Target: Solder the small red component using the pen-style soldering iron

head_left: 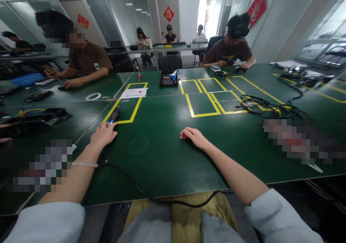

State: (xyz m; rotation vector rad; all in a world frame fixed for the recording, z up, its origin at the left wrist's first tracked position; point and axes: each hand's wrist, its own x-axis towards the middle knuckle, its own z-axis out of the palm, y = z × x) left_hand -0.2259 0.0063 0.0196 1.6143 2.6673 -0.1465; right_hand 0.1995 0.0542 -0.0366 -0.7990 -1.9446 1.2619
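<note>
My left hand [104,134] is at the left of the green table [162,171], its fingers closed around the near end of a dark pen-shaped tool with a blue band, like an electric screwdriver [115,115]. The tool points away from me, over the near left corner of a yellow tape rectangle [125,121]. My right hand [195,136] rests on the bare green top near the middle, fingers curled inward, with nothing visible in them. A black cable [129,180] runs from below my left wrist over the table's front edge towards my lap.
Beyond are a white paper [133,93], a red screwdriver [139,76], a white tape ring [93,97] and a black tray [168,79] with a blue item. Coiled black cables [254,102] lie right, over more yellow tape outlines. Two people work across the table; others sit farther back.
</note>
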